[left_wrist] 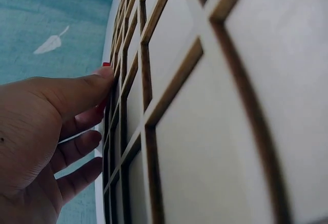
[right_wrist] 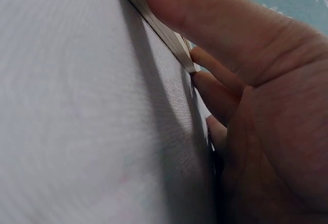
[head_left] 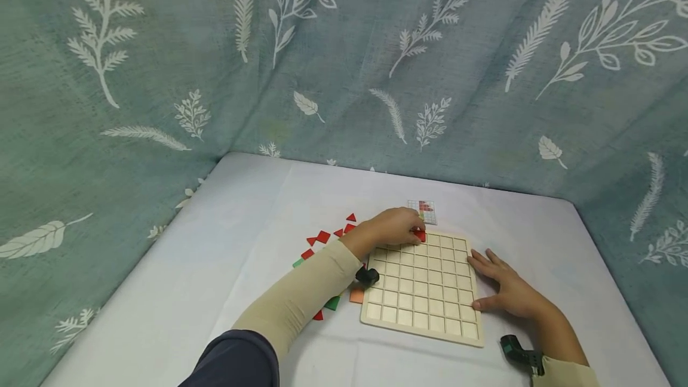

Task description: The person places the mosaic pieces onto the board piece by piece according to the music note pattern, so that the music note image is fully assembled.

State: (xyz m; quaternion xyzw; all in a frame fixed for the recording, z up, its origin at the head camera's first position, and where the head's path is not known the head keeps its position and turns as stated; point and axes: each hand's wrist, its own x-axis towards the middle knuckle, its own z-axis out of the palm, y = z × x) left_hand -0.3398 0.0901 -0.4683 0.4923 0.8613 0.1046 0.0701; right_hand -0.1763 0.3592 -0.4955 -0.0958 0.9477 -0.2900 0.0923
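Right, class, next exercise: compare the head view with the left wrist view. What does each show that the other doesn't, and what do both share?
Only the head view shows the picture card, the loose coloured pieces left of the board, and the left sleeve.

Only the left wrist view shows the palm side of the left hand.

Both share the board, the left hand, the red piece it pinches, and the patterned cloth backdrop.

Downward head view, wrist views near board (head_left: 421, 289)
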